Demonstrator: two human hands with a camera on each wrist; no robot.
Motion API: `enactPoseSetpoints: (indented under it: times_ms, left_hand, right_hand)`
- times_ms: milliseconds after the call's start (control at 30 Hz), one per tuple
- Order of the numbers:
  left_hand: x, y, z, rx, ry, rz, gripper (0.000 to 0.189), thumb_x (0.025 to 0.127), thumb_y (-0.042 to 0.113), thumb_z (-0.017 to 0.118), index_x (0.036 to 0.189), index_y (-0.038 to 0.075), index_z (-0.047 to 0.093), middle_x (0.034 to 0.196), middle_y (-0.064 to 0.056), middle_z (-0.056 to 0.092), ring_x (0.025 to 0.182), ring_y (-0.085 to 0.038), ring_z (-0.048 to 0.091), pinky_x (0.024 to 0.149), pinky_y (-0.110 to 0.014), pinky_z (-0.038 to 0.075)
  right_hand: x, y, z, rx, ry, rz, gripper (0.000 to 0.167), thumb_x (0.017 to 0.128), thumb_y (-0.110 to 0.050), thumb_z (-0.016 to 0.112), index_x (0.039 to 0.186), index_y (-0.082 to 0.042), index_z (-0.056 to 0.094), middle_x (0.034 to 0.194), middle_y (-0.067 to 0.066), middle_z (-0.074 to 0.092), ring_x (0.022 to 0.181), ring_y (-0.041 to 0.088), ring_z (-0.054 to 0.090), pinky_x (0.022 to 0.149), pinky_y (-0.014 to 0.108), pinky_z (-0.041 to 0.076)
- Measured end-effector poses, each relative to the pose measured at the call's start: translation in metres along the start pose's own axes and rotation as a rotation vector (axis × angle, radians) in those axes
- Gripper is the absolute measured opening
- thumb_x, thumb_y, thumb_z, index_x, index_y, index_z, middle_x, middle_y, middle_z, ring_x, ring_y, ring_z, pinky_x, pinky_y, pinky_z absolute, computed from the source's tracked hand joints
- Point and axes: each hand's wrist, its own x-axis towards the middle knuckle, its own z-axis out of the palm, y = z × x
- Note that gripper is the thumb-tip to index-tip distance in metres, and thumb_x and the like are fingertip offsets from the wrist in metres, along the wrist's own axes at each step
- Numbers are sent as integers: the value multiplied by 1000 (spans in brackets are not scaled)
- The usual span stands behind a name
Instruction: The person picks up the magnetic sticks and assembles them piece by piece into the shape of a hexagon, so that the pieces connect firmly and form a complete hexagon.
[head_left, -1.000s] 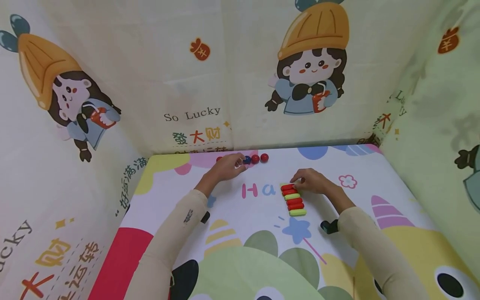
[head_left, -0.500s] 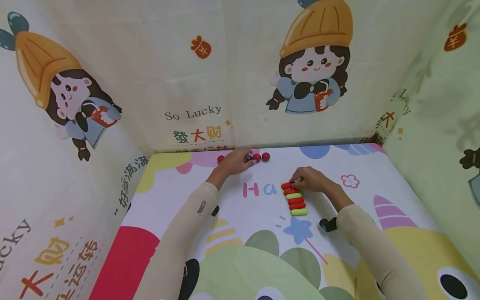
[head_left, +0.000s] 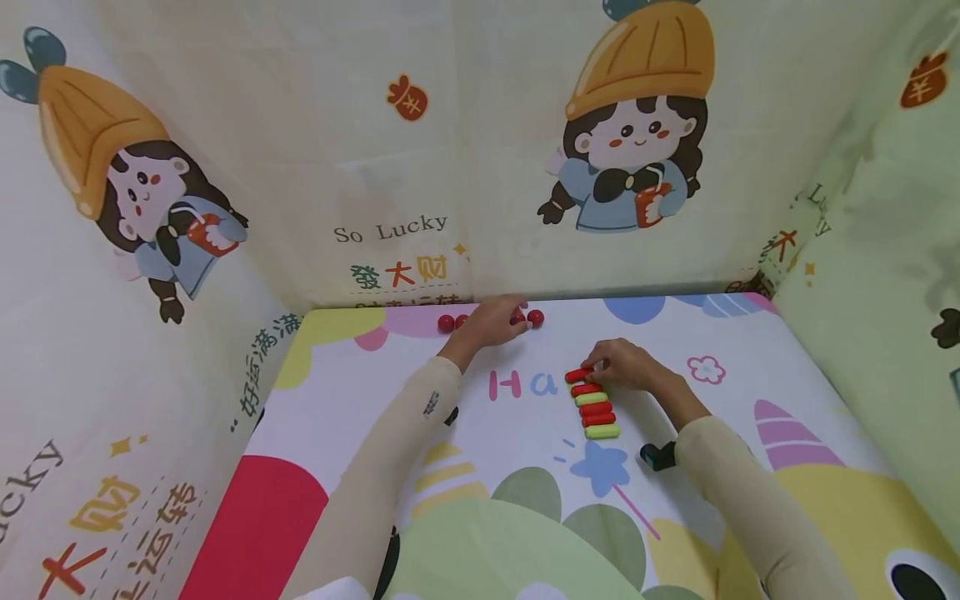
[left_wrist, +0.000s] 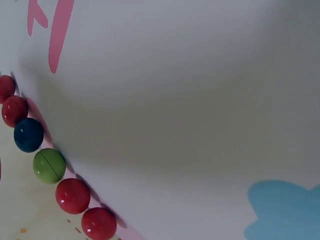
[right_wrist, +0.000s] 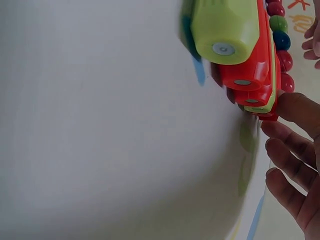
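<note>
My left hand [head_left: 491, 323] hovers over a row of balls at the table's far edge and hides the middle ones in the head view. The left wrist view shows the row: red balls [left_wrist: 73, 195] at both ends, with a green ball [left_wrist: 49, 165] and a blue ball [left_wrist: 28, 135] between. In the right wrist view, a gap separates the left fingers [right_wrist: 312, 42] from the balls. With thumb and forefinger, my right hand [head_left: 628, 364] pinches the farthest red rod [head_left: 578, 376], which sits slightly askew atop a column of red and light-green magnetic rods [head_left: 597, 408].
The rods have round metal discs in their ends [right_wrist: 223, 48]. They lie side by side on a table covered with a cartoon-print cloth [head_left: 420, 392]. Printed curtains [head_left: 495, 150] stand behind the table and along both sides.
My left hand has moved right along the ball row, uncovering a second red ball at its left. The right hand stays at the column, and the farthest red rod has turned slightly.
</note>
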Motion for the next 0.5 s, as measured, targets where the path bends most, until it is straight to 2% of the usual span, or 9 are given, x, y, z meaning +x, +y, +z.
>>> enactPoseSetpoints:
  times_ms: [167,300,367,500]
  left_hand:
    - [9,3,5,30,-13,13,51,92,31,73,137,13,56,109,-1,63,99,-15,58,85,-29,55]
    - [15,7,8,110,-45,40,56,93,34,71,142,13,53,128,-4,61,118,-20,56,98,-35,53]
    - [19,8,10,159,-63,47,58,94,35,70,145,14,51,134,-4,59,124,-21,53,102,-36,50]
    - [26,12,13,223,-92,64,56,94,34,69,143,13,53,131,-5,60,121,-21,53,100,-33,51]
  right_hand:
    - [1,-1,0,-1,2,9,24,87,-16,79,110,-10,78,105,6,72,88,18,62,74,30,56]
    - [1,0,0,2,-4,13,25,86,-16,79,111,-9,78,105,6,72,88,17,62,73,29,56]
    - [2,1,0,-14,-2,-11,24,87,-15,79,110,-9,78,104,6,72,88,17,62,74,29,56]
    - [2,3,1,-24,3,-21,23,86,-16,80,108,-10,79,103,5,72,88,16,62,74,30,56]
